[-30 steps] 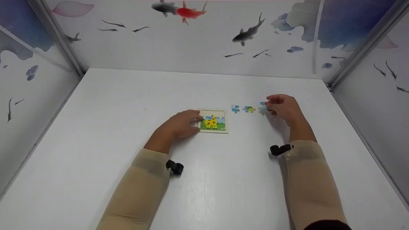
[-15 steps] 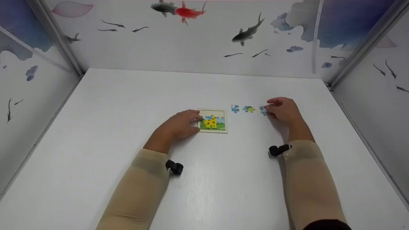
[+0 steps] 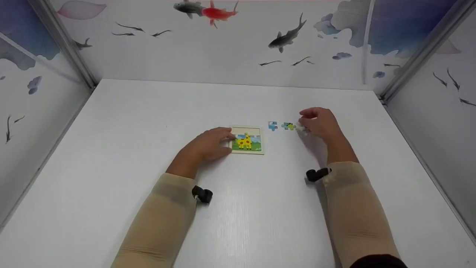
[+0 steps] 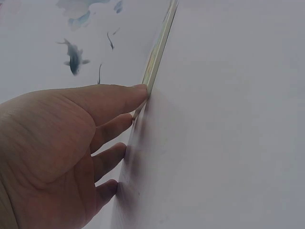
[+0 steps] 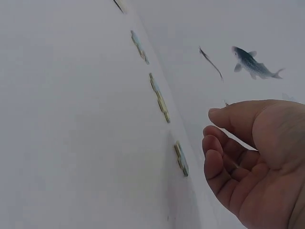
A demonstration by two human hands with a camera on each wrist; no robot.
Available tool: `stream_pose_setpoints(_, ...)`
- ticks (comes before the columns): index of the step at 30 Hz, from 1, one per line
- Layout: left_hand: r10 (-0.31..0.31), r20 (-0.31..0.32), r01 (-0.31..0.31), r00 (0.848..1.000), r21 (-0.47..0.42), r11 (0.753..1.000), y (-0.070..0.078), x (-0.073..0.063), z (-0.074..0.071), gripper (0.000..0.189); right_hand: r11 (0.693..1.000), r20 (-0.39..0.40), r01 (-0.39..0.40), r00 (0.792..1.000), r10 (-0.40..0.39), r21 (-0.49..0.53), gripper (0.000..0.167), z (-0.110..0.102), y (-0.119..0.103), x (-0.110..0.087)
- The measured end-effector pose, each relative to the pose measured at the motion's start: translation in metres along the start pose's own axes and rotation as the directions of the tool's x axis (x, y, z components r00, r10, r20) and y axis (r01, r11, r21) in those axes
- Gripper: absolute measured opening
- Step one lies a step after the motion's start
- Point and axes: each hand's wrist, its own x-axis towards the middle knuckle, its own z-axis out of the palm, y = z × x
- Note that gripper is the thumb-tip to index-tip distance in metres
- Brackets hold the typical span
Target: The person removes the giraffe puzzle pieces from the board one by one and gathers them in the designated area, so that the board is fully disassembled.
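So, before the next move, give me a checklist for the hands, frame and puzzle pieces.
1. Left hand touching the puzzle frame: ok.
2. Room in the frame: ok, bare strip along its far side.
3. Three loose pieces lying apart on the table: ok.
4. Right hand gripping a piece: not ok, a gap shows to the nearest piece.
5. Which piece fits next: cannot tell.

Head view high, forward-down; wrist views close.
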Motion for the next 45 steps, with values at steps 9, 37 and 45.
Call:
stream_pose_setpoints(9,-0.003,0.005,0.003,1.000,0.017,1.000,-0.001,-0.001,-0.001,0.053,0.996,0.093,0.087,0.992,-0.086,-0.005,0.038,0.037,-0.049,-0.010)
stream_pose_setpoints(37,-0.002,-0.003,0.002,1.000,0.008,1.000,0.001,0.000,-0.003,0.049,0.967,0.345,0.255,0.909,-0.232,-0.024,0.034,0.118,-0.107,-0.025)
stream_pose_setpoints(45,0.046,-0.004,-0.046,0.999,0.019,0.999,-0.003,0.003,-0.002,0.054,0.973,0.367,0.218,0.913,-0.178,-0.071,0.037,0.128,-0.098,-0.023)
